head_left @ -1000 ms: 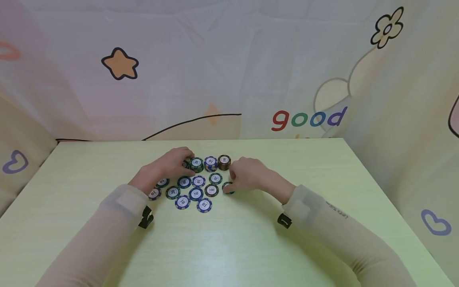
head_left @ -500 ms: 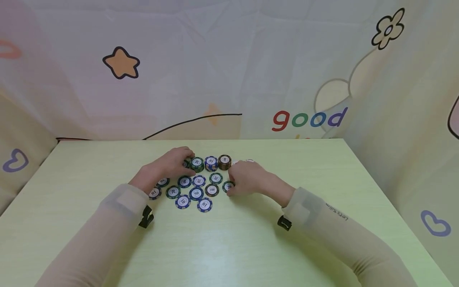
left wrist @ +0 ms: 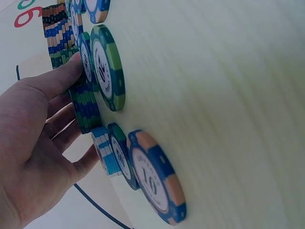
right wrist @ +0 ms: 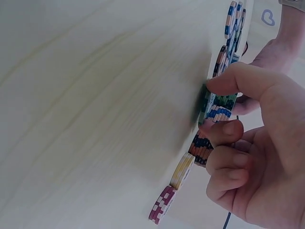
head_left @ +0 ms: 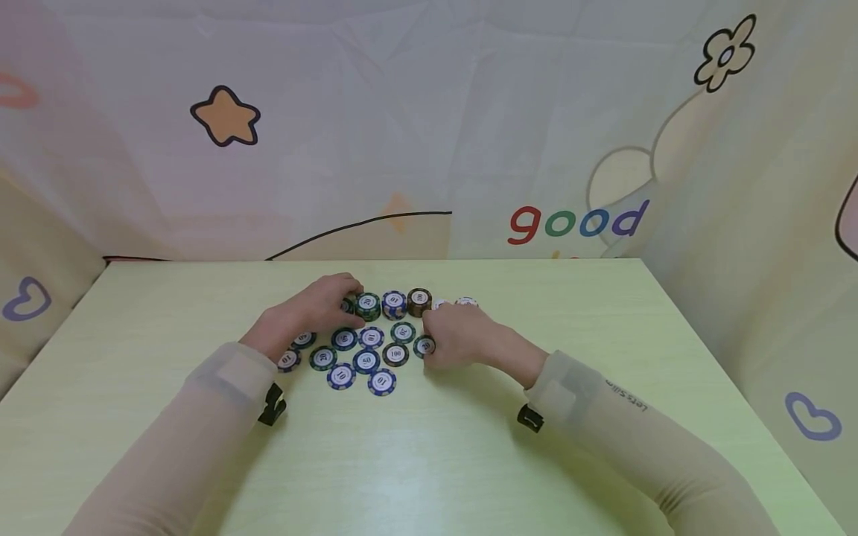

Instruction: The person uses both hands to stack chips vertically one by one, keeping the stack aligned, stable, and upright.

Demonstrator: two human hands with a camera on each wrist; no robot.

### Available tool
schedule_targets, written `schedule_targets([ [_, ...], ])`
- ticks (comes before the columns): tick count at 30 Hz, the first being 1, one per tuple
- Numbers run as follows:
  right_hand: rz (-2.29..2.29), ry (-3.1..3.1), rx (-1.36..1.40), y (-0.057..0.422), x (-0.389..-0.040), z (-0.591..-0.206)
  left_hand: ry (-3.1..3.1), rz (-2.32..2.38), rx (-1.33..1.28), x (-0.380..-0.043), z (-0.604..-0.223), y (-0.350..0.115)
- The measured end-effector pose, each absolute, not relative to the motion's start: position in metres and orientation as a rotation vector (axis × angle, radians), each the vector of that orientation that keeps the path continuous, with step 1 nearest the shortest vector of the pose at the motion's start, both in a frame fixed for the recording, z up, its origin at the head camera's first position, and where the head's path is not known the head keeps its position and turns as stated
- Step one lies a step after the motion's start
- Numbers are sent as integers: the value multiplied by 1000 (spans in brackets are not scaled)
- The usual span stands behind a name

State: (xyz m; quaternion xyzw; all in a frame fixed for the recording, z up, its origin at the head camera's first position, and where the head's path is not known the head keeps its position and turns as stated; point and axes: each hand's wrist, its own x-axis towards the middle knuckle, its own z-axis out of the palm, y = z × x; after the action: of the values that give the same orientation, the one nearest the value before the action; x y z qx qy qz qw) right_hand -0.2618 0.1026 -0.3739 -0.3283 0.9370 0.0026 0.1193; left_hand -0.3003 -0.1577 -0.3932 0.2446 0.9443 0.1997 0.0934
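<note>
My left hand (head_left: 311, 309) reaches to the back row of poker chips, thumb and fingers curled round a stack of green poker chips (head_left: 367, 307). In the left wrist view, a dark blue-and-green chip stack (left wrist: 86, 112) stands beside those fingers, and a light-blue stack (left wrist: 106, 152) is at the little finger. My right hand (head_left: 462, 339) pinches a green poker chip (right wrist: 206, 106) between thumb and index finger, close over the table; its other fingers are curled in. A blue chip stack (head_left: 394, 305) and a brown chip stack (head_left: 419, 301) stand between the hands.
Several loose chips lie flat in front of the stacks, among them a 100 chip (head_left: 395, 354) and a blue 10 chip (head_left: 382, 382). Yellow (right wrist: 182, 171) and burgundy (right wrist: 161, 206) chip stacks stand right of the brown one. A printed curtain (head_left: 375, 134) hangs behind the table (head_left: 429, 461).
My right hand has shifted slightly toward me, uncovering the stacks behind it, and its thumb and index finger have closed on the edges of the green chip. The left hand stays in place.
</note>
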Motion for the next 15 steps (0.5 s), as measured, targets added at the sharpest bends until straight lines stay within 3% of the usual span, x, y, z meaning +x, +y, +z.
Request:
schedule_targets([
  [15, -190, 2789, -973, 94, -271, -369, 2801, 604, 738, -300, -393, -159],
])
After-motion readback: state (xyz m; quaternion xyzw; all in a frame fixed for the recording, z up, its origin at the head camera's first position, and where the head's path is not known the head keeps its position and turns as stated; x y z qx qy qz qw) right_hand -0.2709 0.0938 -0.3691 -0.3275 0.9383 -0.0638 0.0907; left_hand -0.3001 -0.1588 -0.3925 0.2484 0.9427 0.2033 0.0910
